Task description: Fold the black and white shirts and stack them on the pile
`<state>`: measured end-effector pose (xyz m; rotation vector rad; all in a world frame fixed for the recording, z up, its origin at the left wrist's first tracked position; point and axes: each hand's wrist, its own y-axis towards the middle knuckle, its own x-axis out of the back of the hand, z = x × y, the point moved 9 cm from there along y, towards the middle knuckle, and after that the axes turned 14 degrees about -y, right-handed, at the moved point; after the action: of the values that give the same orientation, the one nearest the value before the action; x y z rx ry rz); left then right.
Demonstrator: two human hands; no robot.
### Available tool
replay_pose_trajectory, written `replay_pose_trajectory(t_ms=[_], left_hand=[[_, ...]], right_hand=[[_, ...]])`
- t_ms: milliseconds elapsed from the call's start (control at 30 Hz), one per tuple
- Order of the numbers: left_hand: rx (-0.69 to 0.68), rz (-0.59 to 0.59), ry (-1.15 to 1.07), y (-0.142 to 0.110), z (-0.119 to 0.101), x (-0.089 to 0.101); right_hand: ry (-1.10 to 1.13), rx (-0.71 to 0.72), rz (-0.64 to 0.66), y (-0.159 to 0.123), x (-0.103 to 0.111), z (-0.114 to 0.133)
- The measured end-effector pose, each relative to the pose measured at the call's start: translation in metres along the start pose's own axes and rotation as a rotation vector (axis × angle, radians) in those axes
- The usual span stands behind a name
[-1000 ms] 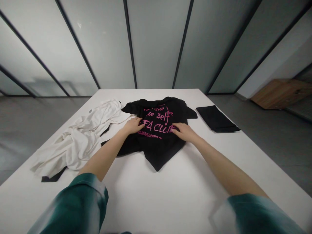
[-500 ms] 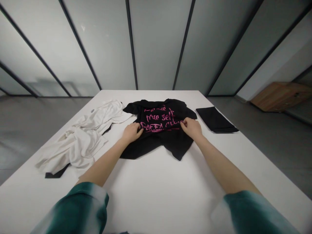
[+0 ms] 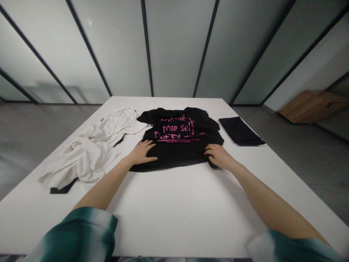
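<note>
**Both hands (image 3: 140, 153) on black tee (image 3: 177, 158), white table (image 3: 177, 207)**

Head view, only one available. Tee lies flat, roughly mid-table and toward the far end, print side up. Pink print (image 3: 178, 128) reads "true self" plus smaller lines; the upper line is partly cut off by a fold. Near edge runs fairly straight, with cloth bunched in soft ridges along it.

Left hand: open, palm down, fingers spread and flat on the tee's lower left area. Not gripping anything.

Right hand: at the tee's lower right corner, fingers lightly curled over the cloth. Might be pinching the edge, but the fingers hide the contact, so cannot tell.

Hands well apart, tee between them. Both forearms reach in from the near side, with green-and-white sleeves (image 3: 79, 236) at the bottom of frame.

White garment (image 3: 89, 153) lies crumpled to the left of the tee, nearly touching it. Black strip (image 3: 61, 190) pokes out from under its near end. Folded black cloth (image 3: 240, 131) sits flat to the right of the tee, just beside it. Wooden cabinet (image 3: 313, 106) stands on the floor far right, off the table.
</note>
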<state>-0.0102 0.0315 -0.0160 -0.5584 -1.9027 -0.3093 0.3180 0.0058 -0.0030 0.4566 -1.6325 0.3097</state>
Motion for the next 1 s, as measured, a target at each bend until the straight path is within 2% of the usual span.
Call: replay_pose_trajectory(t_ms=[100,233,267,333,433,500,600,667,733,800,867,1000], left_hand=[[-0.020,-0.042,0.016,0.001,-0.001,0.006],[-0.022,0.008,0.008,-0.004,-0.015,0.020],[-0.010,0.022,-0.007,-0.005,-0.018,0.026],[0.020,-0.013,-0.024,-0.003,-0.023,0.040],[0.017,-0.191,0.018,0.008,-0.027,0.059],[0.024,-0.250,0.049,0.018,-0.023,0.055],[0.167,-0.245,0.060,0.032,-0.002,0.033],[0.276,-0.292,0.069,0.032,0.009,0.026],[0.364,-0.368,0.076,0.025,0.014,0.028],[0.451,-0.404,0.070,0.015,0.017,0.034],[0.537,-0.373,0.047,0.003,0.021,0.040],[0.665,-0.158,-0.034,-0.020,0.041,0.043]], right_hand=[[0.143,-0.030,0.040,-0.010,0.007,-0.021],[0.427,-0.141,0.263,-0.028,0.009,-0.033],[0.472,-0.185,0.286,-0.030,0.011,-0.036],[0.502,-0.289,0.206,-0.027,0.021,-0.048],[0.404,-0.379,-0.055,-0.011,0.035,-0.060],[0.277,-0.357,-0.132,0.004,0.029,-0.054],[0.065,-0.387,-0.058,0.021,-0.002,-0.039],[-0.027,-0.451,0.004,0.023,-0.019,-0.034],[-0.073,-0.520,0.001,0.020,-0.025,-0.034],[-0.097,-0.617,-0.052,0.011,-0.021,-0.041],[-0.098,-0.719,-0.083,0.000,-0.015,-0.054],[-0.060,-0.789,-0.036,-0.018,-0.008,-0.073]])
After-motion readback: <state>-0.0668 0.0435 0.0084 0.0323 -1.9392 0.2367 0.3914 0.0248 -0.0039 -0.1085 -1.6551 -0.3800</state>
